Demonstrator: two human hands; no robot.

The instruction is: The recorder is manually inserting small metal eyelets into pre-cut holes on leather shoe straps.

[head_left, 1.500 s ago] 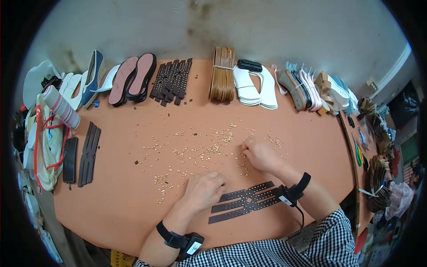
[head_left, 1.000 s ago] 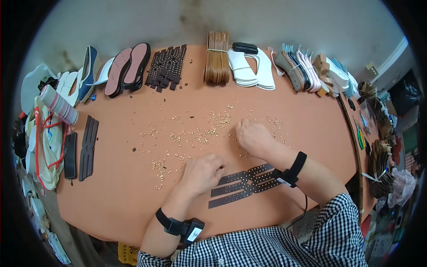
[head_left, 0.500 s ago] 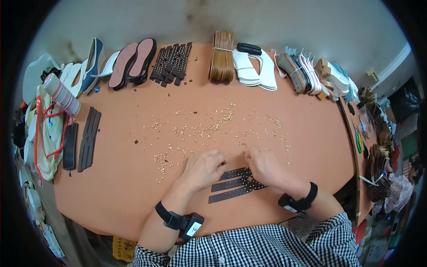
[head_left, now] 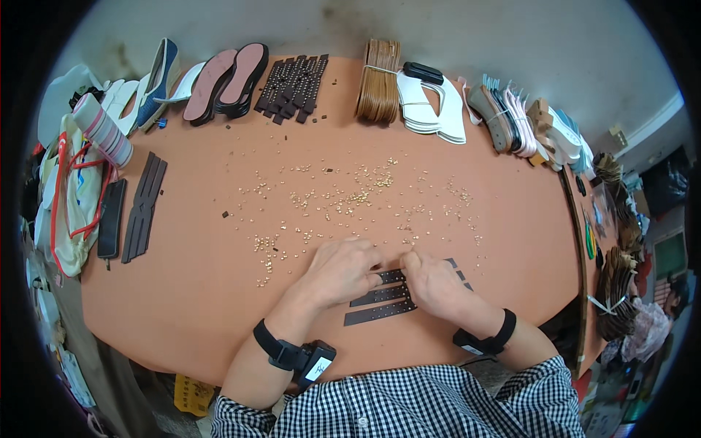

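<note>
A dark brown slotted strap piece (head_left: 376, 296), dotted with small studs, lies on the table in front of me. My left hand (head_left: 342, 270) is curled, its thumb and fingertips at the left end of the uppermost strip. Over the middle of the strap piece, my right hand (head_left: 439, 285) is closed in a pinch and covers much of it; the strip ends show beyond that hand. Whatever sits between the fingertips of either hand is too small or hidden to make out. Many loose gold studs (head_left: 358, 197) lie scattered just past my hands.
Plain dark strap pieces (head_left: 144, 208) and a black case (head_left: 111, 219) lie at left. Along the back stand pink-lined soles (head_left: 243, 80), a studded strap pile (head_left: 293, 87), a brown bundle (head_left: 379, 82) and white cut-outs (head_left: 447, 113). Tied shoe parts (head_left: 504, 120) stand at back right.
My left hand has come closer to the strap piece, its fingertips now at the strip's end. My right hand has shifted, exposing strip ends on its far side. The whole view has tilted slightly.
</note>
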